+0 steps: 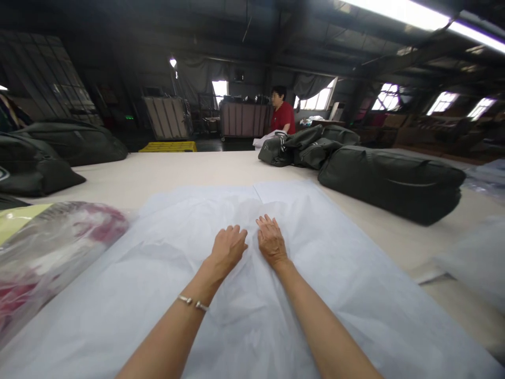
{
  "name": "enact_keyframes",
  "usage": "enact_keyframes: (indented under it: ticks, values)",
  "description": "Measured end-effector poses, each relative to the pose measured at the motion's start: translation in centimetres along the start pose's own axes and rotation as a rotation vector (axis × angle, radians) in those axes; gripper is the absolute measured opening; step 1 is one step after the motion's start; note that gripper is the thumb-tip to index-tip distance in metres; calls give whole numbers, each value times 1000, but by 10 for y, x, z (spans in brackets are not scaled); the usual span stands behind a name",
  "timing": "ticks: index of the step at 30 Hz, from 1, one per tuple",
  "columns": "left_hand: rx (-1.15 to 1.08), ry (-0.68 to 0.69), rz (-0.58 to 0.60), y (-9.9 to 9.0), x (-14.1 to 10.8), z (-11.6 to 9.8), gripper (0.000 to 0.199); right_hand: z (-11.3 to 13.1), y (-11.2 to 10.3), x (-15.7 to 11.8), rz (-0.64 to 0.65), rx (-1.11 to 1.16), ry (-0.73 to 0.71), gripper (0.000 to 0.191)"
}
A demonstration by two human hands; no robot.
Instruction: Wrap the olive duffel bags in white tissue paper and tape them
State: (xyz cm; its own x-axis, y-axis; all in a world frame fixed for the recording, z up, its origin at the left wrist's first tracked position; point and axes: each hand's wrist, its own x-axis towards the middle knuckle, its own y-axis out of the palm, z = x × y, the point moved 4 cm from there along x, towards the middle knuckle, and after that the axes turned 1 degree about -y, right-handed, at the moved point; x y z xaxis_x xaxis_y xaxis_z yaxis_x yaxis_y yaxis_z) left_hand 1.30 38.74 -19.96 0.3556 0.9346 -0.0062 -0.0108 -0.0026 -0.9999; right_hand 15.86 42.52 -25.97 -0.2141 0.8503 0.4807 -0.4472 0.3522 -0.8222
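A large, thin white sheet [130,284], wrinkled and partly see-through, spreads over the table beneath both hands. My left hand [229,245], with a silver bangle on the wrist, has its fingers curled down and closed on the sheet near its middle. Just to the right, my right hand [271,241] rests on the sheet with fingers stretched forward and slightly apart. Between the two hands the material rises in loose folds. What lies under the sheet, if anything, cannot be made out.
Dark bags [390,181] stand at the right, with more dark bags [71,142] at the far left. A clear plastic package [74,247] with red and white contents lies left. Across the table [189,168] a person in red [283,116] stands near carts [244,118] and a yellow crate [168,147].
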Motion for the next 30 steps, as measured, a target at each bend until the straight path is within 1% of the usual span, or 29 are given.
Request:
enact_keyframes:
  ticks: [2,4,5,7,9,11,15,19,21,23,25,27,30]
  values:
    - [-12,89,-56,13,12,1,50,-1,6,1,95,21,-3,45]
    - [-47,143,-75,33,18,7,59,-4,11,3,175,26,33,46]
    - [-67,146,-79,44,20,11,60,-5,13,3,199,23,58,47]
    - [-96,111,-89,61,21,18,60,-6,14,5,227,15,90,50]
    - [-102,76,-106,68,19,22,60,-6,14,6,248,6,106,52]
    - [-97,38,-122,68,14,24,57,-4,13,6,263,0,123,54]
    - [-123,-34,-121,59,0,28,46,-3,11,5,285,-11,134,57]
    - [-299,-130,-123,53,-12,35,46,-3,13,5,291,-21,141,59]
    - [-396,-195,-136,51,-17,34,46,-3,14,5,300,-22,147,60]
    - [-452,-228,-132,47,-21,26,47,-3,14,6,308,-22,149,60]
    - [-462,-223,-109,43,-25,11,47,-3,12,5,314,-26,148,59]
    - [-431,-212,-67,39,-28,-6,46,-3,11,5,325,-33,138,57]
    - [-313,-212,-16,37,-30,-26,44,-2,8,4,336,-31,119,59]
